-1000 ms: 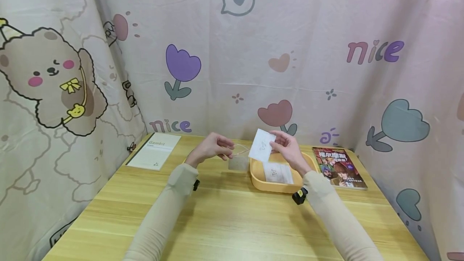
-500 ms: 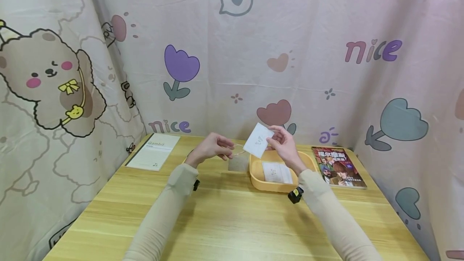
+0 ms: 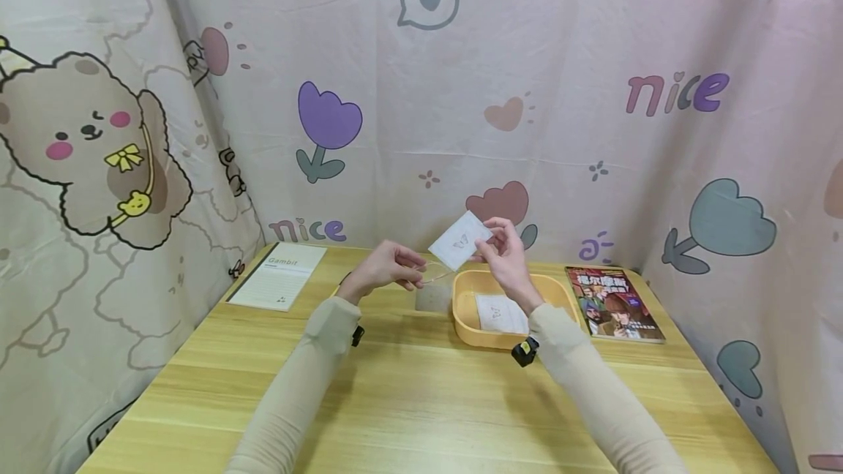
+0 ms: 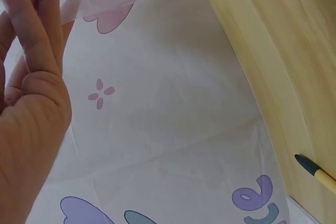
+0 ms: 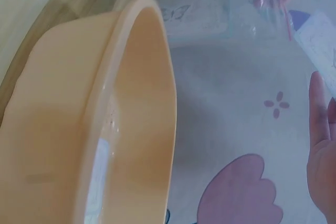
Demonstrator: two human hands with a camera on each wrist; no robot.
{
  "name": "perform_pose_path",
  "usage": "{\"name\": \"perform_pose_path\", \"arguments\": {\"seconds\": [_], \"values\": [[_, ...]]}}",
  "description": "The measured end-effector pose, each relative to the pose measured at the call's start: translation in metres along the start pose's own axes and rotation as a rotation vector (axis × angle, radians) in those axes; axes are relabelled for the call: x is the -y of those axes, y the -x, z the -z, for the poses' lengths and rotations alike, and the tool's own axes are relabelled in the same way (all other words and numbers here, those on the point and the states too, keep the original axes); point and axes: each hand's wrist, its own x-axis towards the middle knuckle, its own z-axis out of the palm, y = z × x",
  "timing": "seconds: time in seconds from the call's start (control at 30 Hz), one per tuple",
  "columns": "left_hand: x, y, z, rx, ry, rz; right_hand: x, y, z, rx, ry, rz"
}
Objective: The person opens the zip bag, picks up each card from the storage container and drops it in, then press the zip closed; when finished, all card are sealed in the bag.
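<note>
My left hand point(image 3: 385, 269) pinches the edge of a clear plastic zip bag point(image 5: 252, 19), whose mouth gapes toward the right. Inside the bag lies a flat packet point(image 5: 194, 14) with a butterfly print. Between thumb and fingers, my right hand point(image 3: 507, 258) grips a white square packet point(image 3: 461, 241) with a printed motif, tilted above the bag's mouth. The packet's lower corner is close to the opening; whether it touches is unclear. Below the right hand stands an orange-yellow plastic basin point(image 3: 464, 328), with another white packet point(image 3: 502, 313) lying in it.
A notepad point(image 3: 279, 276) lies at the table's back left. A yellow pen with a black tip point(image 4: 310, 166) is near the left wrist. A colourful comic-style book point(image 3: 615, 306) lies right of the basin. A patterned curtain point(image 3: 408, 130) hangs behind the wooden table point(image 3: 421, 401).
My right hand has moved left and slightly up with the packet, turning it so that its corner points down toward the bag's mouth. The left hand has stayed in place.
</note>
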Motion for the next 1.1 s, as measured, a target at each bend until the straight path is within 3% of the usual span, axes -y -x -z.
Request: {"name": "perform_pose_path", "arguments": {"seconds": [0.3, 0.6, 1.1], "values": [[0.0, -0.001, -0.001, 0.005, 0.003, 0.005, 0.002, -0.001, -0.017, 0.019, 0.042, 0.036], [-0.001, 0.001, -0.003, -0.001, -0.028, 0.01, 0.028, 0.007, -0.029, 0.134, 0.341, 0.138], [-0.001, -0.001, -0.002, -0.002, -0.04, -0.009, 0.036, 0.013, -0.035, 0.223, 0.531, 0.047]]}}
